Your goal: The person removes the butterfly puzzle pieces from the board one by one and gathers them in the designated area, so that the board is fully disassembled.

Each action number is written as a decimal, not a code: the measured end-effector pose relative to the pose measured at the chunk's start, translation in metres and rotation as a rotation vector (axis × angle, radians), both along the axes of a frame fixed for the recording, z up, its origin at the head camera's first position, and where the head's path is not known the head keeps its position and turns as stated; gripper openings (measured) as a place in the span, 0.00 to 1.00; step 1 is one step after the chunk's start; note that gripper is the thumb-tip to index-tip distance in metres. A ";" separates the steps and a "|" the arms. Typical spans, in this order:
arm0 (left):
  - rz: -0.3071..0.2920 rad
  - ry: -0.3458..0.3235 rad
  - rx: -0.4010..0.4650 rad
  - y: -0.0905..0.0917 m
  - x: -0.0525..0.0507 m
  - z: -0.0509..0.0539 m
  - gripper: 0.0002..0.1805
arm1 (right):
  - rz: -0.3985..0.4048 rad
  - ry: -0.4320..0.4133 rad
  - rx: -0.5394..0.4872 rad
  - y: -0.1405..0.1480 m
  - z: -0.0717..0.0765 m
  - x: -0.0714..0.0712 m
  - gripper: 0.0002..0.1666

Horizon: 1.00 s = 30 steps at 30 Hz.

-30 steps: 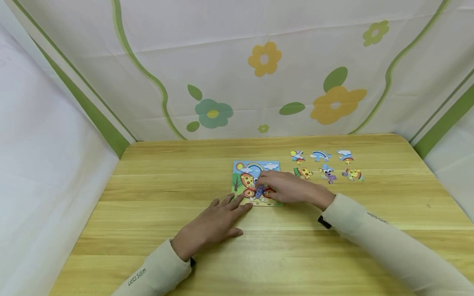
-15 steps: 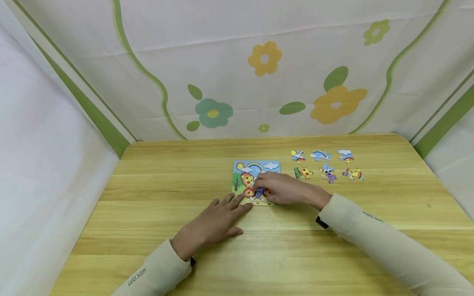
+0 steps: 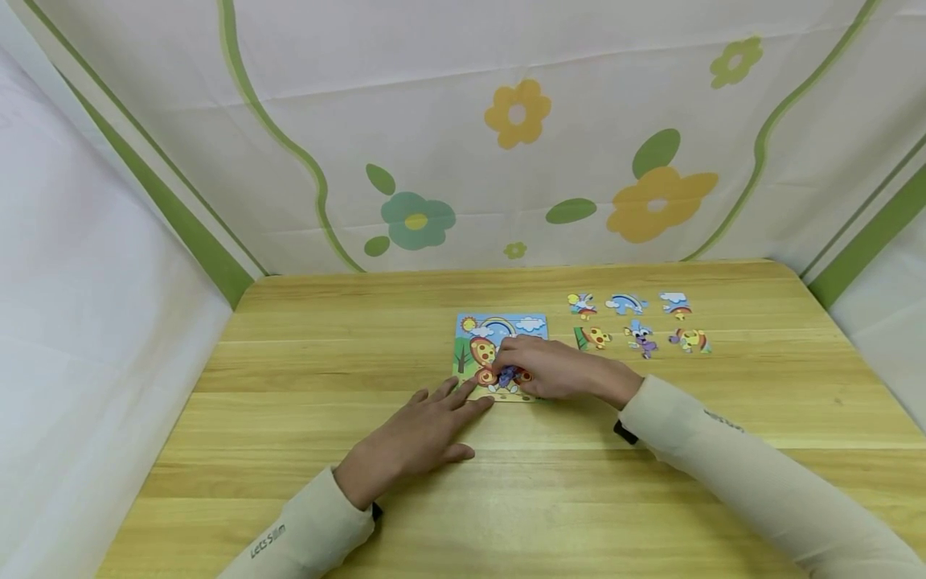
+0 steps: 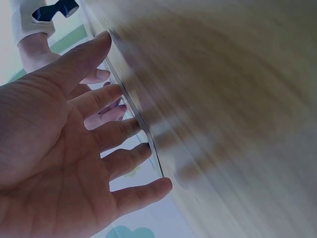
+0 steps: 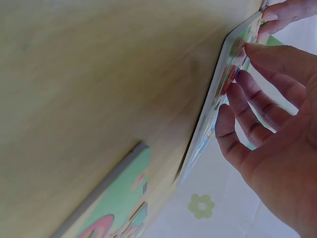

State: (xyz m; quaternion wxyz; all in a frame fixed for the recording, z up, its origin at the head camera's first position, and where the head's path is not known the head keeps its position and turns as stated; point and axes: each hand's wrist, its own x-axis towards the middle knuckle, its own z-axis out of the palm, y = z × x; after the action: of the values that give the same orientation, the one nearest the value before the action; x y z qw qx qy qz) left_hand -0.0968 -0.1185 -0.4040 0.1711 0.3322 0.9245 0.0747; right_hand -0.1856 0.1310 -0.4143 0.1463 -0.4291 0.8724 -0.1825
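Observation:
A picture puzzle board (image 3: pixel 466 358) printed with a butterfly, sun and rainbow lies flat on the table. My right hand (image 3: pixel 557 368) is over its lower middle, thumb and fingers bent around a purple puzzle piece (image 3: pixel 509 375). In the right wrist view, that hand's thumb (image 5: pixel 277 57) touches the board (image 5: pixel 225 74) near its edge; the piece itself is mostly hidden there. My left hand (image 3: pixel 423 434) lies with fingers spread, its fingertips on the board's lower left corner. From the left wrist view, the fingers of the left hand (image 4: pixel 74 144) reach the board's thin edge (image 4: pixel 131 104).
Several loose puzzle pieces (image 3: pixel 640 339) lie in two rows right of the board, among them a rainbow piece (image 3: pixel 628 305) and a cloud piece (image 3: pixel 676 302). One piece (image 5: pixel 119 183) shows close up in the right wrist view. A white flowered cloth (image 3: pixel 463 161) hangs behind the wooden table (image 3: pixel 325 338).
My right hand has shifted very slightly left on the board, its forearm following. The left hand and the loose pieces have stayed put.

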 end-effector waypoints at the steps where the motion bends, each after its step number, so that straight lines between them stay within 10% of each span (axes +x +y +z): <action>1: 0.000 -0.002 0.004 0.000 0.000 0.000 0.38 | 0.002 -0.006 0.000 0.000 0.000 -0.001 0.21; 30: -0.001 0.001 0.000 -0.001 0.000 -0.002 0.39 | 0.038 -0.013 -0.034 0.001 -0.004 -0.002 0.31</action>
State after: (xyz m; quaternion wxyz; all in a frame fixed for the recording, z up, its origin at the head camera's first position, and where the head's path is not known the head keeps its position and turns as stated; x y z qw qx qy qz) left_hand -0.0965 -0.1194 -0.4057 0.1705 0.3328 0.9244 0.0745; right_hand -0.1872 0.1315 -0.4180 0.1479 -0.4469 0.8599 -0.1973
